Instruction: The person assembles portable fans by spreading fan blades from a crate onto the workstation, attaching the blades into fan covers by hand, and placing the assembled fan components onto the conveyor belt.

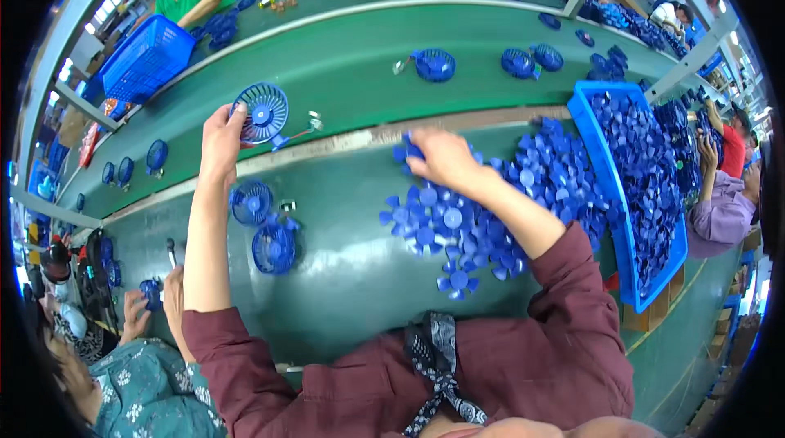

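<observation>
Left hand (219, 137) fingers clamped on fan grille (262, 112) at table's far edge; right hand (441, 160) fingers closed on blade (406, 152) (loose grip risks dropping).

Light was bright and even, coming from windows up and to the left of the left hand (219, 139). Shadows beneath both hands stayed soft. The right hand (441, 158) looked slightly blurred. Straight edges bent toward the dark rim.
</observation>
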`<state>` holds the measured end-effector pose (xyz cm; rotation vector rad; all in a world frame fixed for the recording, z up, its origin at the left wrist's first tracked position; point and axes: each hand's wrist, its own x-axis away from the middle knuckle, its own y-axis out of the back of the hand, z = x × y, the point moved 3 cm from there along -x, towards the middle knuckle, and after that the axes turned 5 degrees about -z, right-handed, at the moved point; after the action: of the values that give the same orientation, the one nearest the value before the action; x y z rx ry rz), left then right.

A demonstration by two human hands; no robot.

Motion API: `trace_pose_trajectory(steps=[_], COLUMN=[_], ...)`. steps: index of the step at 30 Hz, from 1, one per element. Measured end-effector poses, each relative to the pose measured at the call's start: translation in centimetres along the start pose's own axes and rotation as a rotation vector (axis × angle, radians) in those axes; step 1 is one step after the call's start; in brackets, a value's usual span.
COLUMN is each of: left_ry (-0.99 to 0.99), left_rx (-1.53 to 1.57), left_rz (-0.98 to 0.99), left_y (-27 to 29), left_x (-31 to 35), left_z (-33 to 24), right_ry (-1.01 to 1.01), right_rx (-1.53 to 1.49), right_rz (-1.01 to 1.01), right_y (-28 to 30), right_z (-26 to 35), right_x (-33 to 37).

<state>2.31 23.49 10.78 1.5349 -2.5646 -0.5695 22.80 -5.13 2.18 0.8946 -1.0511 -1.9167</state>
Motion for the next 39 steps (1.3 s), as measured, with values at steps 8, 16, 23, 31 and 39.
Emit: trace_pose_trajectory(steps=[8,16,23,31,39], left_ry=[0.248,0.378,0.273,0.064,-0.045], left_rx=[0.304,0.588,0.578,0.384,0.043], left_rz=[0.252,0.276,0.173,0.288,0.223], left_y=[-4.3,-10.8,-9.7,-9.1,-8.2], left_x=[18.4,25.9,25.1,24.2,22.0], left_z=[0.3,1.8,2.0,0.8,1.6], right_ry=[0.314,0.419,0.413,0.139,0.061], right_rx=[-0.498,-0.178,-0.217,-0.679,-0.754], right_rz=[-0.277,-0.024,-0.186,0.342,0.310], right_y=[7.5,3.6,5.0,2.4,-0.5], right_z=[9.0,10.8,11.5,7.3,7.7], right_x=[6.4,11.0,10.9,6.7,6.0])
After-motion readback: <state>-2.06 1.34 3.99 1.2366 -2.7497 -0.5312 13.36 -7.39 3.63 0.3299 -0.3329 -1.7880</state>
